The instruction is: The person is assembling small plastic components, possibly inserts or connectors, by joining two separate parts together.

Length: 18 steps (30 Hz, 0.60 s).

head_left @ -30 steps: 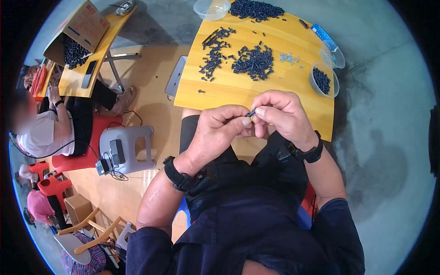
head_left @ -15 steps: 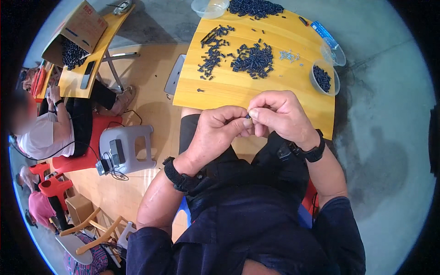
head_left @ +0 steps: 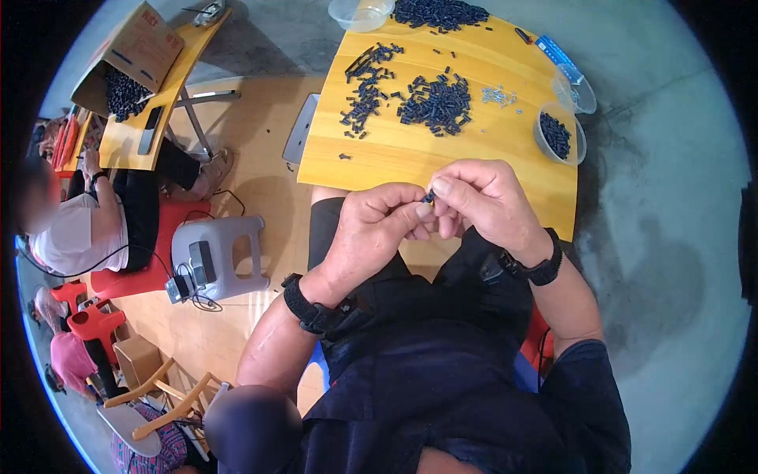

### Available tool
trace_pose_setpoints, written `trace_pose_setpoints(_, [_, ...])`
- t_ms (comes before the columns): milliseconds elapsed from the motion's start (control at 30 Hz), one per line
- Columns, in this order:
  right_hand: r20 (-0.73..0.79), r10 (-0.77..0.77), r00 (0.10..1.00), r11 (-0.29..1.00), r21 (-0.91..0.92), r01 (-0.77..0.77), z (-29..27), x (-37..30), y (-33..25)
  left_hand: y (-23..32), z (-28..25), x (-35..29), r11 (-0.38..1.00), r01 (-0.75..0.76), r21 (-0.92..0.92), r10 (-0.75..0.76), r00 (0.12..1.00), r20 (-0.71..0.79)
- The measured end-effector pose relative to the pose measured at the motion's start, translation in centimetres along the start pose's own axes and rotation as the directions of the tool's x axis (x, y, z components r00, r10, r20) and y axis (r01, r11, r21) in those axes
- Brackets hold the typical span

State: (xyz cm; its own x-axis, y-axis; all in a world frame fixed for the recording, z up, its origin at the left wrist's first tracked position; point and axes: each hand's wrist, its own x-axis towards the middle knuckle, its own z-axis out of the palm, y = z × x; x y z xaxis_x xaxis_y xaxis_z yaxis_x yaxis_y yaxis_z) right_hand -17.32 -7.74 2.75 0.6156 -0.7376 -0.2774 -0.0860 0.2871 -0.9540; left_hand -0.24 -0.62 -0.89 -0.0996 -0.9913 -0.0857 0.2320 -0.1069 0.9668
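Note:
Just past the near edge of the yellow table (head_left: 513, 170), both my hands meet above my lap. My left hand (head_left: 384, 217) pinches a small black plastic piece (head_left: 429, 197) between thumb and forefinger. The thumb and forefinger of my right hand (head_left: 479, 199) close at the upper end of that same piece; whether they hold a further tiny part is hidden. On the tabletop beyond lie a pile of short black cylindrical pieces (head_left: 437, 104), a looser spread of longer black pieces (head_left: 363, 103), and a few small silvery metal parts (head_left: 499, 96).
A clear bowl of black pieces (head_left: 555, 136) stands at the table's right edge, near a blue box (head_left: 560, 59). Another black heap (head_left: 440, 14) and a clear tub (head_left: 362, 14) are at the far end. To the left, a person (head_left: 83, 229) sits beside a grey stool (head_left: 221, 257).
My right hand has shifted slightly, its thumb now higher on the black piece, so more of the piece shows. A blurred dark round shape has appeared at the lower left.

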Motion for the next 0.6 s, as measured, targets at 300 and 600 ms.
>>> trace_pose_setpoints(300, [0.034, -0.008, 0.999, 0.999, -0.038, 0.009, 0.2, 0.3, -0.3, 0.2, 0.2, 0.1, 0.992, -0.106, 0.061, 0.109, 0.993, -0.043])
trace_pose_setpoints(600, [0.098, 0.058, 0.993, 0.99, 0.12, -0.07, -0.5, 0.3, 0.2, -0.8, -0.3, 0.3, 0.974, -0.199, 0.112, 0.201, 0.979, -0.009])
